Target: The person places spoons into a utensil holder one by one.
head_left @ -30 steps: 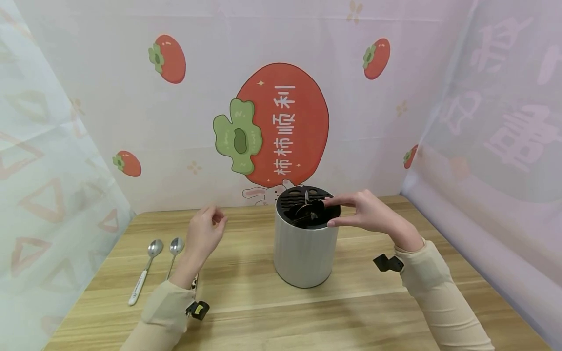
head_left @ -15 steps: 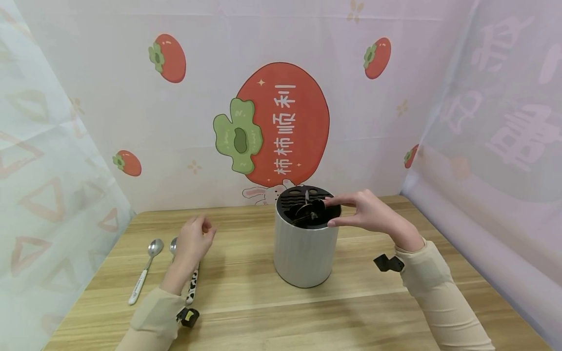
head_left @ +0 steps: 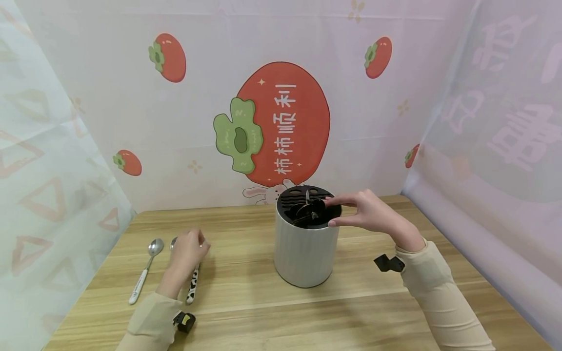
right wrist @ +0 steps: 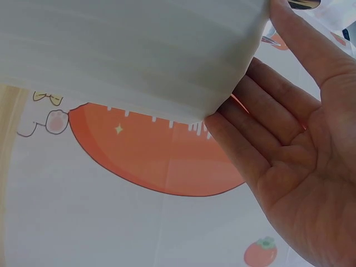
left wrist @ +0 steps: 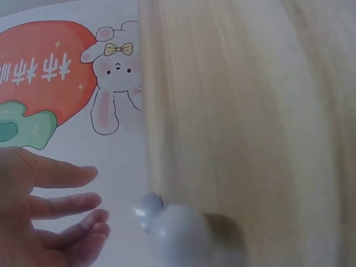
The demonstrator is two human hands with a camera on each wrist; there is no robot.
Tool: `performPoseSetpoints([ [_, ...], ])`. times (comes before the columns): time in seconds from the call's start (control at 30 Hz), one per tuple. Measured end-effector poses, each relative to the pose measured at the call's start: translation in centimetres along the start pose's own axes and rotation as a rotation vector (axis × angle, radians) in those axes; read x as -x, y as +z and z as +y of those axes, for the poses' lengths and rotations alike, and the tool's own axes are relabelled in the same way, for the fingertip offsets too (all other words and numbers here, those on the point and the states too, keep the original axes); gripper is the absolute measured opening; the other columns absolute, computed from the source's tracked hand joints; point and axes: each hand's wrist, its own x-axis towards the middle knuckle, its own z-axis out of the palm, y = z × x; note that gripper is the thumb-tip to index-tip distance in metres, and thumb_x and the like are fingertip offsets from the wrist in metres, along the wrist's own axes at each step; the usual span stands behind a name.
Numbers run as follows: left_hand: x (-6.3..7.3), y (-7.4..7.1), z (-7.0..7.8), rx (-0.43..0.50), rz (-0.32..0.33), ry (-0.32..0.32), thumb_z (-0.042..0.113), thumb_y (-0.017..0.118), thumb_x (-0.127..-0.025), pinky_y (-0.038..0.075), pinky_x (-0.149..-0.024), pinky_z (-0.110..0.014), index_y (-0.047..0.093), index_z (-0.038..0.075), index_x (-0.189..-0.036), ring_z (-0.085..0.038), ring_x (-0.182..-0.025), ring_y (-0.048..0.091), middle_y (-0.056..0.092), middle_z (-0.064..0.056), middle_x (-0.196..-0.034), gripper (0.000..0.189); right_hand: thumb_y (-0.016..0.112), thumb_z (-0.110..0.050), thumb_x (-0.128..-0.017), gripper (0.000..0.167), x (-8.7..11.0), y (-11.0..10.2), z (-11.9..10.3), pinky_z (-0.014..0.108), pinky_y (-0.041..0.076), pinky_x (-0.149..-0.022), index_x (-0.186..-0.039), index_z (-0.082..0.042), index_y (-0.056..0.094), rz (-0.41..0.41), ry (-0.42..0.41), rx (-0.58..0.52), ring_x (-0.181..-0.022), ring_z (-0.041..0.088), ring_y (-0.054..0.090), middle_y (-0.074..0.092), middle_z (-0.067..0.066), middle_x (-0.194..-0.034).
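Note:
My left hand (head_left: 188,251) hovers low over the spoons, fingers loosely bent; in the left wrist view they hold nothing. Partly under it lie a metal spoon (head_left: 173,242), its handle hidden by my hand and arm, and a utensil with a black-and-white spotted handle (head_left: 192,287), its upper end hidden. Further left lies a spoon with a white handle (head_left: 139,286). My right hand (head_left: 369,210) holds the rim of the pale ribbed utensil holder (head_left: 305,258), thumb in front and fingers behind. Dark round-headed utensils (head_left: 307,211) fill its black slotted top.
The wooden tabletop (head_left: 246,312) spreads between the spoons and the holder. A printed cloth (head_left: 197,97) with persimmons stands upright behind the table, and further cloth walls (head_left: 491,161) close off both sides.
My left hand has moved left and towards me, down over the spoons, baring the spotted handle and covering more of the middle spoon. My right hand and the holder stay put.

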Motion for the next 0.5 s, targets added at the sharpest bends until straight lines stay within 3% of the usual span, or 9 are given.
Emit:
performPoseSetpoints([
  [0.27, 0.1, 0.1, -1.2, -0.017, -0.067, -0.037, 0.017, 0.067, -0.083, 0.044, -0.057, -0.034, 0.058, -0.001, -0.085, -0.025, -0.07, 0.053, 0.058, -0.014, -0.079, 0.02, 0.076, -0.039, -0.077, 0.046, 0.0, 0.0, 0.0, 0.039, 0.05, -0.094, -0.117, -0.017, 0.068, -0.003, 0.002, -0.001, -0.114, 0.017, 0.061, 0.068, -0.003, -0.117],
  [0.5, 0.2, -0.3, -1.4, 0.005, -0.179, -0.073, 0.011, 0.066, -0.082, 0.045, -0.05, -0.029, 0.059, -0.004, -0.083, -0.021, -0.06, 0.055, 0.059, -0.012, -0.069, 0.016, 0.076, -0.039, -0.077, 0.046, 0.0, 0.0, -0.1, 0.039, 0.05, -0.094, -0.117, -0.017, 0.068, -0.005, 0.006, -0.008, -0.114, 0.017, 0.061, 0.068, -0.002, -0.117],
])
